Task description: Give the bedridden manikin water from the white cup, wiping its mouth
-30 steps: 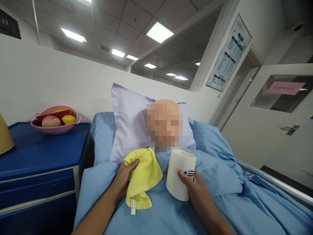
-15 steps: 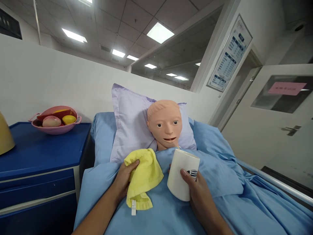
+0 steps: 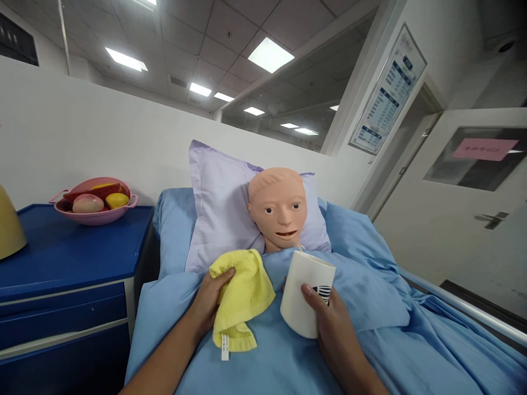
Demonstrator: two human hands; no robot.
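Room: from my remote seat, door [image 3: 453,203] at 3 o'clock.
Bed [image 3: 263,378]: 6 o'clock, soft rumpled covers.
Manikin head [image 3: 278,203]: 12 o'clock, against the pillow [image 3: 216,219].
Yellow towel [image 3: 247,296]: 6:30, likely light, limp; left hand [image 3: 209,302] pinches its upper edge.
White cup [image 3: 298,296]: 5 o'clock, tilted; I'd expect stiff, slick; grip its body, where right hand [image 3: 331,310] clasps it.

Narrow gap between cloth [image 3: 242,296] and mug [image 3: 300,277], manikin head [image 3: 278,206] beyond.
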